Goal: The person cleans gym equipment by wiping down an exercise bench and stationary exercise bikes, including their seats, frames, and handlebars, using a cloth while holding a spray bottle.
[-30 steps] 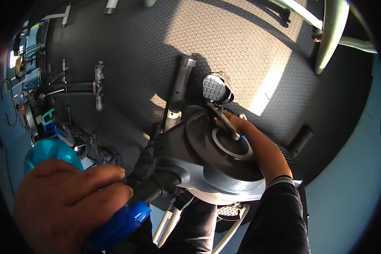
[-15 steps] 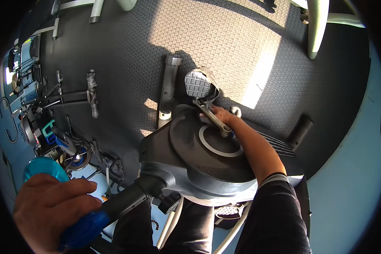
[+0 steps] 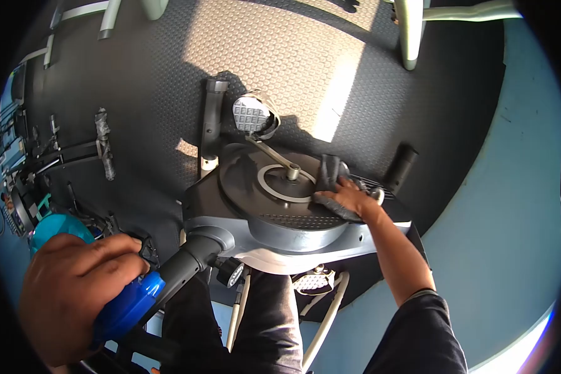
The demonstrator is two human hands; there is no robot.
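My left hand (image 3: 75, 293) is closed around what looks like a plastic bottle, with a teal end (image 3: 59, 229) above the fingers and a blue part (image 3: 131, 305) below; the palm hides its middle. It is beside the dark post (image 3: 190, 258) of an exercise bike. My right hand (image 3: 352, 199) grips a dark grey cloth (image 3: 330, 177) and presses it on the right side of the bike's black housing (image 3: 240, 181). To its left are the crank arm (image 3: 271, 153) and a pale ring (image 3: 268, 187) around the hub. A strapped pedal (image 3: 251, 115) sits at the crank's far end.
Dark floor bars (image 3: 213, 118) of the bike extend beyond the housing, another (image 3: 404, 167) at right. An adjusting knob (image 3: 230, 272) projects from the post. A second pedal (image 3: 313, 283) is near my legs. Other gym equipment (image 3: 103, 143) stands left; pale machine legs (image 3: 409, 37) at top.
My right hand has moved from beside the crank to the right side of the housing, and the grey cloth now shows under it. The view has shifted; my left hand keeps its hold.
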